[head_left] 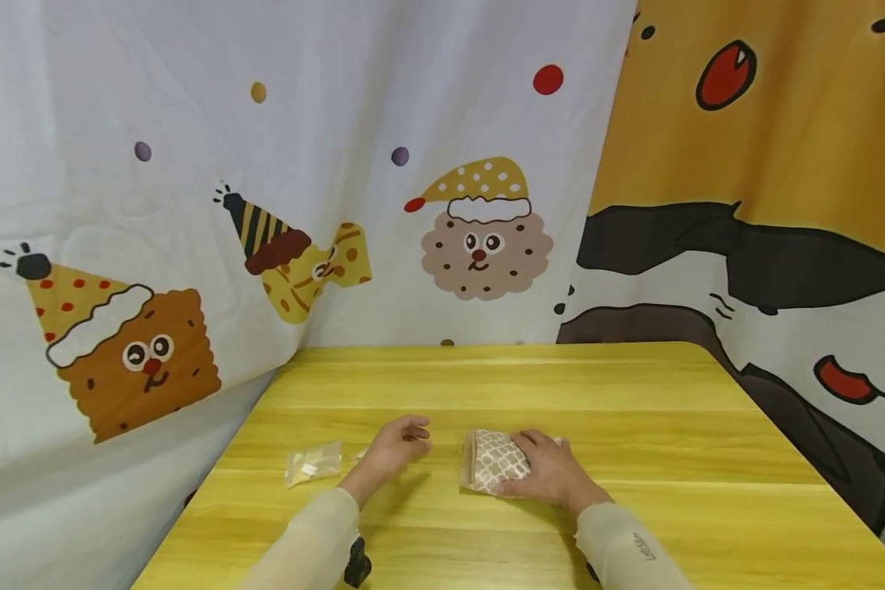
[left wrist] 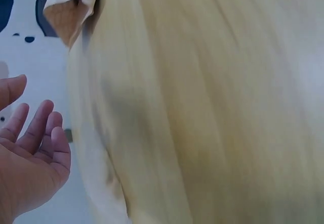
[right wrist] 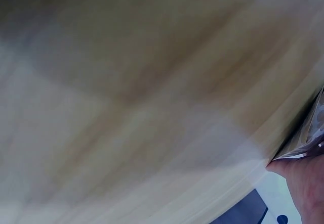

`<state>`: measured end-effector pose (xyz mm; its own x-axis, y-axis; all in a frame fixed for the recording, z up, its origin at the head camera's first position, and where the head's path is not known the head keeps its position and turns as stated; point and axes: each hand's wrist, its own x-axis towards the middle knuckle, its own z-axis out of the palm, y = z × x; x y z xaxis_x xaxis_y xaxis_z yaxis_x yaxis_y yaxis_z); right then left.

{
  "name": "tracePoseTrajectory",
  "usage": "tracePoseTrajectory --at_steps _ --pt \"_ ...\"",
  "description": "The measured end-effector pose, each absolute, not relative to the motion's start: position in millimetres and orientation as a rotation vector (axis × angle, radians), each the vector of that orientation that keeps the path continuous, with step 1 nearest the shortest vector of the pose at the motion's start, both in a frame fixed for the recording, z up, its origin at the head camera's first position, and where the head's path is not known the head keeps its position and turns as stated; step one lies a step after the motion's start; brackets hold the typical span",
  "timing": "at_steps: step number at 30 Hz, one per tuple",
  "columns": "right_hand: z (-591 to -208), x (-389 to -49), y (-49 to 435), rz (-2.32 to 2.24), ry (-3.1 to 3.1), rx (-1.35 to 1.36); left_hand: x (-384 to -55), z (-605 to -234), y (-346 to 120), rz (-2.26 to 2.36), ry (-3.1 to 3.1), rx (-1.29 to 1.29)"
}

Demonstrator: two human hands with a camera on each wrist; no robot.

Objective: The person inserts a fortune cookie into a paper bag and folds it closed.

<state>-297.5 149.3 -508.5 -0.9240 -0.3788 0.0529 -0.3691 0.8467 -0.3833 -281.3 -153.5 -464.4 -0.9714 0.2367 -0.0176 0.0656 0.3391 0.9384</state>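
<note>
A flat paper bag [head_left: 500, 460] with a beige and white lattice pattern lies on the wooden table, its plain brown edge toward the left. My right hand [head_left: 549, 471] grips it from the right, thumb along the near edge and fingers over the far side. The right wrist view catches the thumb [right wrist: 286, 168] at the bag's edge. To the left of the bag, my left hand [head_left: 394, 447] hovers over the table with loosely bent fingers and holds nothing. In the left wrist view, that hand [left wrist: 35, 158] shows its bent fingers apart from the thumb.
A small clear packet with pale yellow contents [head_left: 314, 465] lies left of my left hand. Another small clear piece [head_left: 360, 454] is partly hidden behind that hand. The table [head_left: 501, 377] ends at a printed cloth [head_left: 354, 65] hanging behind and beside it.
</note>
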Motion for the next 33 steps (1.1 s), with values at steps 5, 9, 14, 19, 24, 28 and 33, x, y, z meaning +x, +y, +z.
tracePoseTrajectory --at_steps 5,9,14,19,24,28,33 --pt "-509 -295 148 -0.633 2.973 -0.585 -282 -461 -167 1.711 2.498 0.229" --pt "-506 -294 149 -0.649 2.968 -0.573 -286 -459 -176 1.688 2.59 0.175" --pt "-506 -293 150 -0.667 2.965 -0.575 -287 -462 -190 1.683 2.639 0.127" --pt "-509 -294 149 -0.662 2.967 -0.576 -284 -463 -206 1.628 2.702 0.098" --pt "-509 -295 147 -0.653 2.968 -0.577 -283 -469 -222 1.55 2.768 0.067" --pt "-508 -296 146 -0.631 2.968 -0.574 -281 -473 -231 1.519 2.779 0.033" --pt "-506 -297 147 -0.634 2.966 -0.579 -278 -478 -237 1.49 2.785 0.037"
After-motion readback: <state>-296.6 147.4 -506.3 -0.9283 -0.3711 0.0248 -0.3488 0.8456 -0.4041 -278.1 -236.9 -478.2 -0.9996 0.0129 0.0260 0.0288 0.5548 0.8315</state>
